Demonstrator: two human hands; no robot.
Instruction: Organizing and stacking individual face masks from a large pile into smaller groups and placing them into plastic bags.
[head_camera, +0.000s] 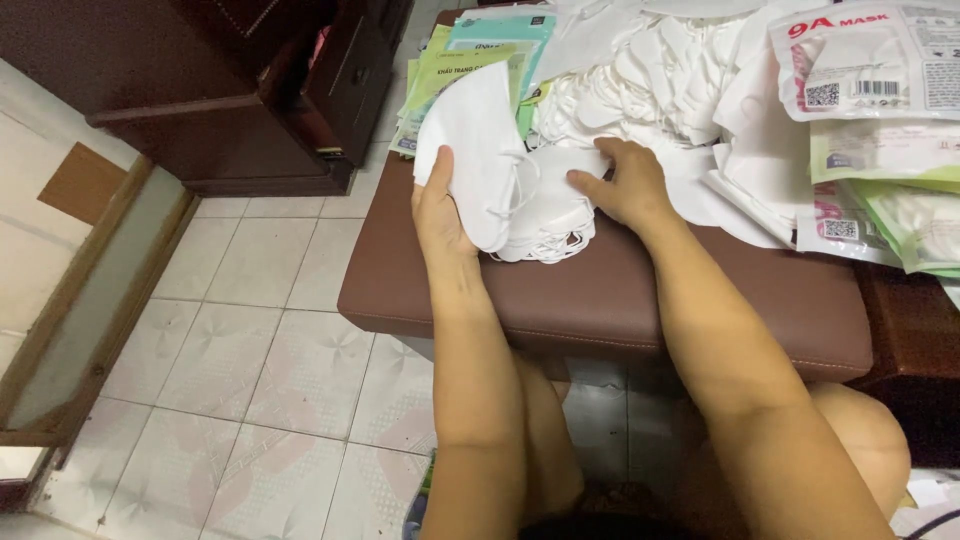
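1. The left hand (440, 205) stands on edge at about nine o'clock of the small stack of white face masks (545, 215). Its fingers are closed around one white mask (475, 150), thumb on the near face, tilting the mask up off the stack.
2. The right hand (622, 185) lies palm down at three o'clock of that stack, fingers stretched nearly flat and a little spread, pressing on the top mask. It grips nothing.
3. The stack rests on a brown padded stool (600, 290), near its far edge, with thin ear loops spilling out toward six o'clock.
4. At twelve o'clock of the hands sits a big loose heap of white masks (640, 90).
5. At eleven o'clock, behind the lifted mask, lie green and teal flat packets (470, 55).
6. At two to three o'clock lie clear printed mask bags (870, 60), some filled, overlapping each other.
7. A dark wooden cabinet (230, 90) stands at ten o'clock on the pale tiled floor (260, 370).
8. The person's bare knees show under the stool at six o'clock.
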